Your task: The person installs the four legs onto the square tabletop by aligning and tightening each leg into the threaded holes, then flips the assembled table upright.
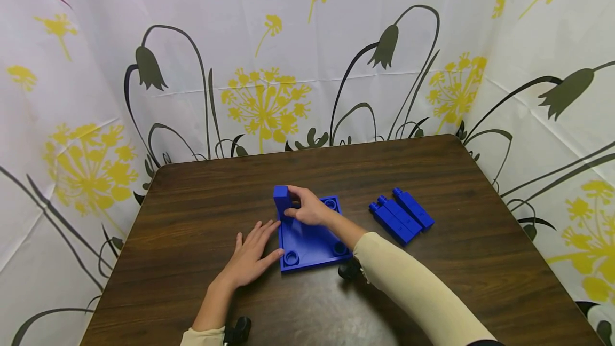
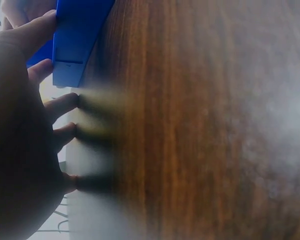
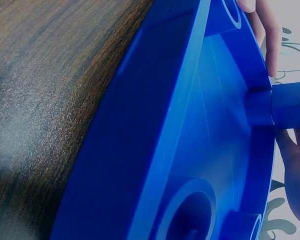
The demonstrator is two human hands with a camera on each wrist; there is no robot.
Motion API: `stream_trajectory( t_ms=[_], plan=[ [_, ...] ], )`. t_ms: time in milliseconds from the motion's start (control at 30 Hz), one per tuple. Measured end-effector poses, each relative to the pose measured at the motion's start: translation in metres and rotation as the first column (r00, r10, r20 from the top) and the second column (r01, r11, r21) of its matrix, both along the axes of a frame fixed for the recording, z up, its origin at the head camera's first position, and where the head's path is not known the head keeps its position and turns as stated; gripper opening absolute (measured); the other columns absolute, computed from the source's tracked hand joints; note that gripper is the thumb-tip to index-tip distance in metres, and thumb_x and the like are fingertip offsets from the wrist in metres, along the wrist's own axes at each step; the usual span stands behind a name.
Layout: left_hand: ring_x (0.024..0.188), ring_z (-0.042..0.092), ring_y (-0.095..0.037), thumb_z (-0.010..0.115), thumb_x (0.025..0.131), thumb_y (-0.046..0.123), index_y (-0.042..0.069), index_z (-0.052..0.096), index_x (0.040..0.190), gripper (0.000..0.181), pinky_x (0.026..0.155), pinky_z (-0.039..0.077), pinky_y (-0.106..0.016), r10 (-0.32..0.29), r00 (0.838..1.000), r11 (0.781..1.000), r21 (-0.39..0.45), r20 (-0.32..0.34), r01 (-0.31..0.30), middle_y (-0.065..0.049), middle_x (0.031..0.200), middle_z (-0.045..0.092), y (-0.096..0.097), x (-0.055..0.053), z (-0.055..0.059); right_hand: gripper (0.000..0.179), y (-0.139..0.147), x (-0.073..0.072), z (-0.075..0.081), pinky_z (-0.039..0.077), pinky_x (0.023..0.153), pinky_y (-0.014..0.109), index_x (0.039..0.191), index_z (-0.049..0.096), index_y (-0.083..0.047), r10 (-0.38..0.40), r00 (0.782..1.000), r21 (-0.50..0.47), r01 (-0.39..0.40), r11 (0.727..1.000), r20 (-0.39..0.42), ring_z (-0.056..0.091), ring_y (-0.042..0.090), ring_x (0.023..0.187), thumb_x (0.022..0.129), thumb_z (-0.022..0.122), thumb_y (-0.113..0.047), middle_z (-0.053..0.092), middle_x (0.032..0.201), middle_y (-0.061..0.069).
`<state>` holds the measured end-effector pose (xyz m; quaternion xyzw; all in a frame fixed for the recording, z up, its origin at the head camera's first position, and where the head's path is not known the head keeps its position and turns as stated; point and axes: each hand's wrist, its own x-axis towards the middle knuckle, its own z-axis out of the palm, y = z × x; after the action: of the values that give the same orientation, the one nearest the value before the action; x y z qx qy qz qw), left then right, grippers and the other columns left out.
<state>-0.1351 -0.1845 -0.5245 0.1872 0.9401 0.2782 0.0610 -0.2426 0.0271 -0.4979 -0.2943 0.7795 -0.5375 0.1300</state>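
Observation:
A blue square panel [image 1: 309, 244] with raised edges and a round socket at each corner lies on the table. My right hand [image 1: 311, 208] pinches a blue leg [image 1: 281, 200] between thumb and fingers, holding it upright at the panel's far left corner. In the right wrist view the leg [image 3: 289, 106] meets the corner socket, its lower end hidden there. My left hand [image 1: 251, 260] is spread on the table, with thumb and index fingertip against the panel's left side. The left wrist view shows those fingertips at the panel's outer wall [image 2: 75, 45].
Several more blue legs [image 1: 402, 218] with knobbed ends lie side by side to the right of the panel. The brown wooden table [image 1: 202, 202] ends at the back near a flowered curtain [image 1: 288, 25]. My right forearm crosses over the panel's near right corner.

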Motion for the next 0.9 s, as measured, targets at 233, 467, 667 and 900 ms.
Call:
stream_trajectory(
  t_ms=[233,467,667,900],
  plan=[
    [0.147,0.013,-0.038,0.054,0.097,0.050,0.026,0.029,0.156,0.068,0.103,-0.002,-0.075,-0.006,1.000,1.000,0.000,0.003,0.006,-0.011,0.159,0.027,0.0003,-0.0001,0.0024,0.052,0.0000,-0.0010,-0.0004,0.046,0.100,0.041,0.133,0.053,0.001,-0.002,1.000,-0.010,0.002,1.000,-0.017,0.058,0.030,0.120,0.085,0.072,0.004,0.062,0.124,0.016],
    [0.147,0.013,-0.038,0.054,0.097,0.049,0.025,0.028,0.156,0.069,0.103,-0.002,-0.075,-0.012,1.000,1.000,0.000,0.007,0.012,-0.011,0.159,0.027,0.0003,-0.0006,0.0029,0.050,-0.0001,0.0003,0.0009,0.049,0.095,0.039,0.129,0.057,-0.001,-0.041,0.999,0.006,0.041,0.999,-0.032,0.059,0.027,0.117,0.083,0.076,0.000,0.064,0.120,0.014],
    [0.148,0.012,-0.038,0.054,0.098,0.049,0.026,0.028,0.156,0.068,0.103,-0.003,-0.075,-0.012,1.000,1.000,-0.004,0.012,0.012,-0.011,0.159,0.027,0.0002,-0.0009,0.0026,0.058,-0.0008,0.0009,0.0003,0.052,0.091,0.036,0.134,0.055,-0.003,-0.084,0.996,0.029,0.085,0.996,-0.038,0.060,0.026,0.116,0.081,0.080,-0.005,0.064,0.121,0.013],
    [0.148,0.012,-0.038,0.054,0.098,0.050,0.025,0.028,0.156,0.069,0.103,-0.003,-0.075,-0.016,1.000,1.000,0.007,0.019,0.016,-0.011,0.160,0.026,0.0000,0.0000,0.0030,0.060,-0.0016,0.0013,-0.0023,0.053,0.089,0.034,0.134,0.055,-0.004,-0.113,0.992,0.049,0.116,0.992,-0.062,0.060,0.024,0.114,0.081,0.082,-0.009,0.065,0.118,0.011]
  ],
)
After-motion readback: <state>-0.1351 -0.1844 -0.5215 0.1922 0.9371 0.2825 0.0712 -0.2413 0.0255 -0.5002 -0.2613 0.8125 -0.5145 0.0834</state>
